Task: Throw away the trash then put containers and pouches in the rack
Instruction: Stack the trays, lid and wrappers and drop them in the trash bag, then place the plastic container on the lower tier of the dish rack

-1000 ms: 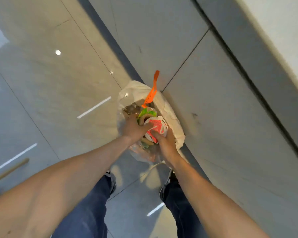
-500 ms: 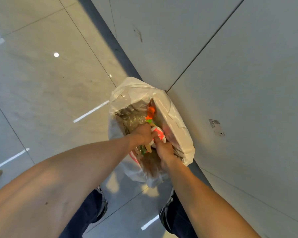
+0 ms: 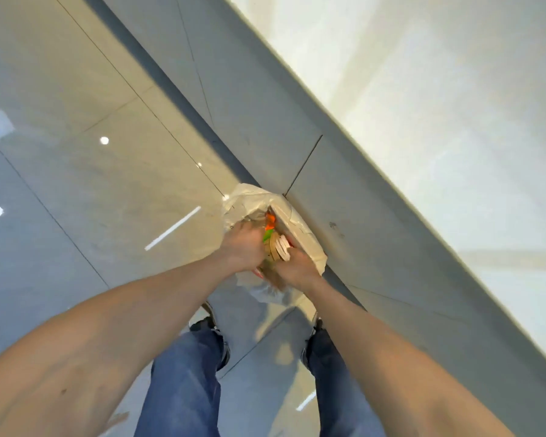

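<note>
Both hands have sunk a little lower into the bag since half a second back, and the view has swung so that more pale wall shows beyond them. The bundle of trash (image 3: 276, 244) now stands more on edge between them, its brown and white rims showing and an orange and green scrap just past the fingers.

The left hand (image 3: 245, 247) is curled shut around the near-left side of the bundle. The right hand (image 3: 295, 268) is closed on its near-right side, fingers tucked under and partly hidden. Both sit inside the mouth of the white trash bag (image 3: 300, 222), which rests on the floor (image 3: 108, 190) against the grey base of the wall (image 3: 375, 216), directly ahead of the person's feet.

My judgement is that the step in hand is dropping the trash. To do it well, push the bundle past the bag's rim before letting go, release both hands together so nothing tips over the edge, and keep the thin plastic from collapsing inward. No rack, containers or pouches are in view; that part seems yet to come.
</note>
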